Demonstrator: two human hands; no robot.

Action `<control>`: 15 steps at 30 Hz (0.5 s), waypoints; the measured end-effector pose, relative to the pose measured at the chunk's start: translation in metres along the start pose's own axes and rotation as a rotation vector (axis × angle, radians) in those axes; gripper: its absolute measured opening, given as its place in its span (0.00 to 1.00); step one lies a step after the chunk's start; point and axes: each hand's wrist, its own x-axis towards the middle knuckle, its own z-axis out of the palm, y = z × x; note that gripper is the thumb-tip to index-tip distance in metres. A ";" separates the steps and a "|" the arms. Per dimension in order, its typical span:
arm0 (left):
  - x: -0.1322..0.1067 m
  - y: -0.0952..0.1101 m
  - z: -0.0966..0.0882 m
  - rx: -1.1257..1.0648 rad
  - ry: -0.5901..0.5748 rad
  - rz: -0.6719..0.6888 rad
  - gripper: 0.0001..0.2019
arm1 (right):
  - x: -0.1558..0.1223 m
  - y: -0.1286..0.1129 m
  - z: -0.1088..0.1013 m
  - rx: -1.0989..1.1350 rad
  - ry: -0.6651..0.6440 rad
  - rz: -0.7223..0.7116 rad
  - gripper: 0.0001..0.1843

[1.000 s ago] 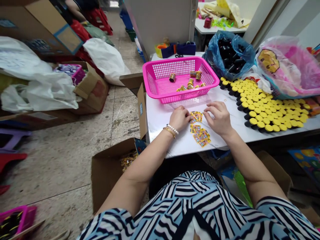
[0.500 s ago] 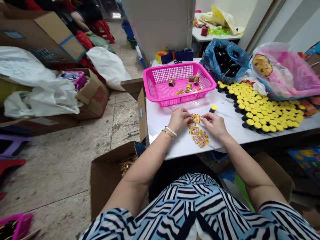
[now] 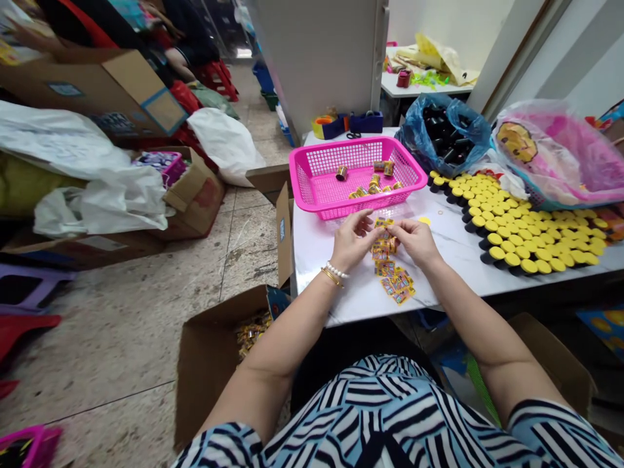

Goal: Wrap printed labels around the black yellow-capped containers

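Apparently the left hand (image 3: 351, 242) and right hand (image 3: 416, 242) fingertip-pinch a yellow label strip (image 3: 384, 246) running straight forward.

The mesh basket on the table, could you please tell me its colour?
The mesh basket is bright pink, clearest in the head view.

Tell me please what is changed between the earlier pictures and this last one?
The left hand and right hand have moved together above the printed yellow labels. The upright black tube seen earlier beside the right hand is gone; a yellow disc lies there. The pink basket stays in place.
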 end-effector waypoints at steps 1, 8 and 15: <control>0.000 0.001 0.000 -0.060 0.039 -0.058 0.20 | 0.002 -0.002 0.001 -0.018 0.015 -0.035 0.22; -0.007 0.021 -0.005 -0.056 0.216 -0.056 0.20 | -0.003 0.014 0.008 -0.246 0.207 -0.274 0.25; -0.010 0.023 -0.001 -0.018 0.172 -0.017 0.17 | -0.005 0.017 0.004 -0.383 0.199 -0.374 0.23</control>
